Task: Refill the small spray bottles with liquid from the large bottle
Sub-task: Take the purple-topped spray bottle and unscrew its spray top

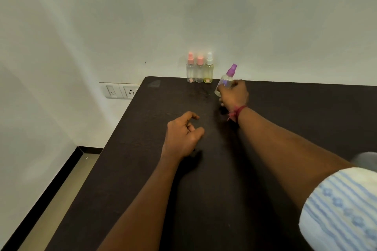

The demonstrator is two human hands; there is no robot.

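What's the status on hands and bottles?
Right hand grips purple-capped bottle, tilted. Left hand loosely curled, empty. Three small bottles upright by wall. No obstruction seen.

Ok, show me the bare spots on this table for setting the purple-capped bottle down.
Widest: the table right of the right hand, along the wall. Also the strip between the three small bottles and the left hand. Crowded: the back edge around those bottles and the held purple-capped bottle.
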